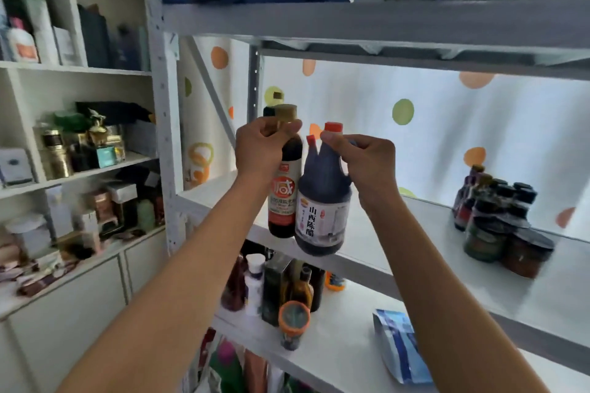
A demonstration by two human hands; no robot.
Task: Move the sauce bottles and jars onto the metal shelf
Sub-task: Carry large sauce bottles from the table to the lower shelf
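Note:
My left hand (pixel 260 145) grips the neck of a tall dark sauce bottle (pixel 284 198) with an orange-and-white label and a tan cap. My right hand (pixel 367 159) grips the handle of a squat dark vinegar jug (pixel 322 210) with a red cap and white label. Both hang side by side in the air, just in front of the middle level of the grey metal shelf (pixel 431 210). A cluster of dark sauce bottles and jars (pixel 501 217) stands on that level at the right.
The shelf level below (pixel 344 329) holds several bottles, an orange-lidded jar (pixel 293 317) and a blue pouch (pixel 399 348). A blue bag and a soap powder pack sit on the top level. White cupboard shelves full of small items stand at the left.

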